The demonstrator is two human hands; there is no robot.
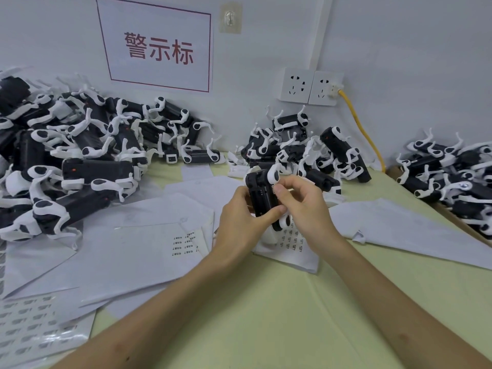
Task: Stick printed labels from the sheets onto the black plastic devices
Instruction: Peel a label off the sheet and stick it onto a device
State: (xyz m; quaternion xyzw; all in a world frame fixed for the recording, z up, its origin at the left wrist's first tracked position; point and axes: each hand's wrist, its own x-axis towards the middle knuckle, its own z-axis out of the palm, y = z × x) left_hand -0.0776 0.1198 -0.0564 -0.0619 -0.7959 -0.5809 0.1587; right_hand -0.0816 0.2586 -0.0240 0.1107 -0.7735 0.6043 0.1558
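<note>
Gripping black device [258, 195]: left hand [239, 222]; right hand [306, 206] pinching its edge (label sheet [292, 245] beneath).

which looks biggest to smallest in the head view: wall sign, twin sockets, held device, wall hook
1. wall sign
2. twin sockets and held device look alike; the device is nearer, so unranked
3. wall hook

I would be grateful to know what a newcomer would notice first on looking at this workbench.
Heaps of black devices with white parts dominate: a big pile at the left, a smaller pile at the back centre, a third pile at the right edge. A wall sign with large red characters hangs above. At the centre, the left hand grips one black device while the right hand pinches at its side.
</note>
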